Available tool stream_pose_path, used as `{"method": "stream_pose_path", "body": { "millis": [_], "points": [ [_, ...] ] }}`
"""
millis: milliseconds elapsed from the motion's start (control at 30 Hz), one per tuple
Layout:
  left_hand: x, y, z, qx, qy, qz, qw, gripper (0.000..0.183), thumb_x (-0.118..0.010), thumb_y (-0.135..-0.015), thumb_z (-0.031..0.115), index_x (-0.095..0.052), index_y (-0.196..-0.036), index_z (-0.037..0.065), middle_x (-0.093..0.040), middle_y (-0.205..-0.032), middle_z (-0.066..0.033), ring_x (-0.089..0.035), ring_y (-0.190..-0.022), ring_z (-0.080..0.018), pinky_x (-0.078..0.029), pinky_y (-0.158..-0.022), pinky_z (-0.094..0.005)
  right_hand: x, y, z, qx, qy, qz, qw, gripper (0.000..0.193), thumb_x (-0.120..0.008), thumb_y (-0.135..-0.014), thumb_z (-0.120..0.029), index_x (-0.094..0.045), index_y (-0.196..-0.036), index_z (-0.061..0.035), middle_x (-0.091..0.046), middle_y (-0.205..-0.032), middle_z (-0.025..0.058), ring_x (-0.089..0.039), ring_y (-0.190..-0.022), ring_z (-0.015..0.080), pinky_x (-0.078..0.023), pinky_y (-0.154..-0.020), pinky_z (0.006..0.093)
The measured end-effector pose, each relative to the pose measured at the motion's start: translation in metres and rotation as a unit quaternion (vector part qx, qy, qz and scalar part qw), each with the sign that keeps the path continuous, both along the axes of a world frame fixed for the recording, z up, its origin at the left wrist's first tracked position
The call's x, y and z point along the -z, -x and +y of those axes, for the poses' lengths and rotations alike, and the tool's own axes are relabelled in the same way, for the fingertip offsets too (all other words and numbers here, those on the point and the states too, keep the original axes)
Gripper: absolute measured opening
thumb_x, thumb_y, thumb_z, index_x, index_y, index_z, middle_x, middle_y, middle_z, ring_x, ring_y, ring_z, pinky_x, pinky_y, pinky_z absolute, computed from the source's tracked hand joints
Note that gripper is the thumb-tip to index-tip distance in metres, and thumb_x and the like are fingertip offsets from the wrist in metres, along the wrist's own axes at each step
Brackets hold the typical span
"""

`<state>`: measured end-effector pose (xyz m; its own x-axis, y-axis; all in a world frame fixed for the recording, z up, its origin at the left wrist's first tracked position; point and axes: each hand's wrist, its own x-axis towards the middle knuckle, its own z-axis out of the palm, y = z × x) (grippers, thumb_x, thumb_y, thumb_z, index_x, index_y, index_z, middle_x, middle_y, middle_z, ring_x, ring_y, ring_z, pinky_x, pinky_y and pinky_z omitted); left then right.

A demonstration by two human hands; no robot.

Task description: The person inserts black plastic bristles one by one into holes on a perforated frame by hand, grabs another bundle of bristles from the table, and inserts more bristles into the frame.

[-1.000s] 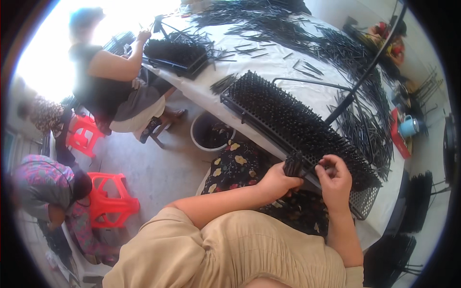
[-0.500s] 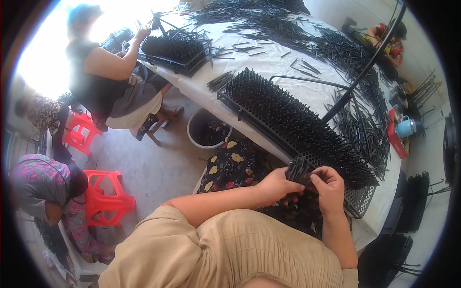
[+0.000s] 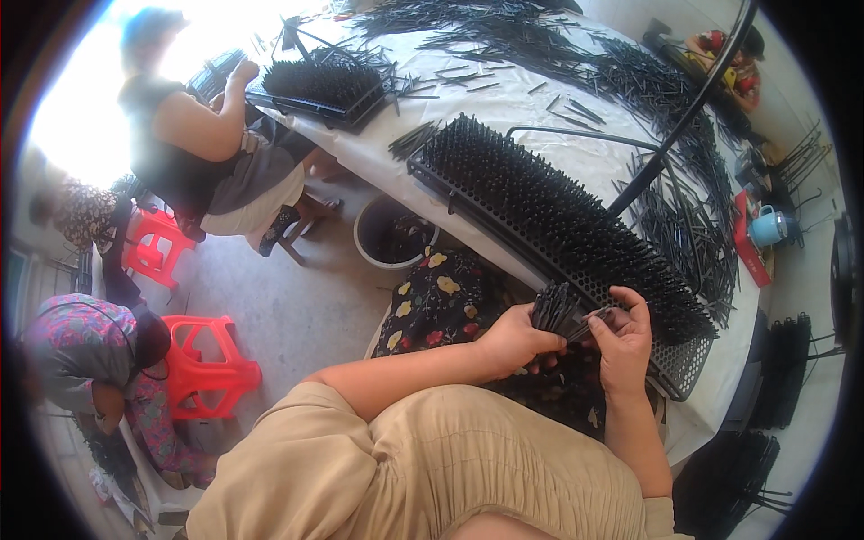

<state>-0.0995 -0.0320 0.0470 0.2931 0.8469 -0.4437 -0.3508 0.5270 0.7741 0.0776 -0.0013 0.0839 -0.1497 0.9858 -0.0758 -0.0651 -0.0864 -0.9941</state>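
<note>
My left hand [image 3: 520, 342] is closed around a bundle of thin black strips [image 3: 555, 306], whose ends fan out above the fist. Close beside it, my right hand [image 3: 623, 346] pinches thumb and fingers at the bundle's right side; a thin dark strip seems to be between them, partly hidden. Just beyond both hands lies a long black perforated rack [image 3: 677, 371], densely filled with upright black strips [image 3: 549, 216]. Bare holes show at its near right end and along its front edge.
Loose black strips [image 3: 490, 40] are heaped on the white-covered table [image 3: 504, 99]. A black lamp-like arm [image 3: 688, 112] rises over the rack. A bucket [image 3: 363, 236] and red stools [image 3: 211, 373] stand on the left floor. Several people work nearby; one [image 3: 193, 126] sits at another rack.
My right hand's fingers have opened out a little and moved slightly at the bundle, which now stands more upright in my left hand. The person at the far rack has drawn a hand back.
</note>
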Motion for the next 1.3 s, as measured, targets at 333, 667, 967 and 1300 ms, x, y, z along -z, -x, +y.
{"method": "stream_pose_path", "body": {
  "millis": [333, 667, 967, 1300],
  "points": [
    [0.001, 0.002, 0.001, 0.012, -0.006, 0.030, 0.999, 0.018, -0.071, -0.082, 0.004, -0.062, -0.097, 0.001, -0.068, -0.080, -0.0078, -0.063, -0.062, -0.0144, -0.048, -0.047, -0.0260, -0.007, -0.019, 0.021, 0.033, -0.078, -0.022, 0.996, 0.019, -0.066, -0.090, 0.001, -0.063, -0.108, -0.0001, -0.070, -0.092, 0.0071, -0.067, -0.082, 0.0116, -0.054, -0.068, 0.0227],
    [0.007, -0.006, 0.005, 0.039, 0.021, 0.063, 0.997, 0.013, -0.069, -0.084, 0.004, -0.060, -0.092, 0.000, -0.066, -0.080, -0.0097, -0.062, -0.062, -0.0152, -0.048, -0.048, -0.0269, 0.010, -0.035, 0.050, 0.107, -0.392, -0.160, 0.900, 0.018, -0.063, -0.090, 0.011, -0.061, -0.105, 0.0039, -0.071, -0.099, 0.0129, -0.070, -0.093, 0.0159, -0.057, -0.085, 0.0260],
    [0.014, -0.002, 0.005, 0.037, 0.024, 0.071, 0.996, 0.013, -0.069, -0.085, 0.005, -0.060, -0.093, 0.001, -0.066, -0.079, -0.0082, -0.062, -0.061, -0.0141, -0.047, -0.048, -0.0260, 0.002, -0.036, 0.055, 0.072, -0.351, -0.201, 0.912, 0.011, -0.067, -0.088, 0.008, -0.066, -0.098, 0.0034, -0.072, -0.093, 0.0103, -0.070, -0.089, 0.0131, -0.056, -0.083, 0.0248],
    [0.015, -0.003, 0.007, 0.020, 0.028, 0.073, 0.997, 0.011, -0.069, -0.085, 0.006, -0.061, -0.091, 0.002, -0.066, -0.077, -0.0076, -0.061, -0.060, -0.0135, -0.047, -0.047, -0.0254, -0.009, -0.034, 0.075, 0.051, -0.577, -0.385, 0.719, 0.016, -0.077, -0.073, -0.004, -0.072, -0.088, -0.0064, -0.072, -0.088, 0.0069, -0.067, -0.080, 0.0266, -0.054, -0.068, 0.0352]
  ]
}}
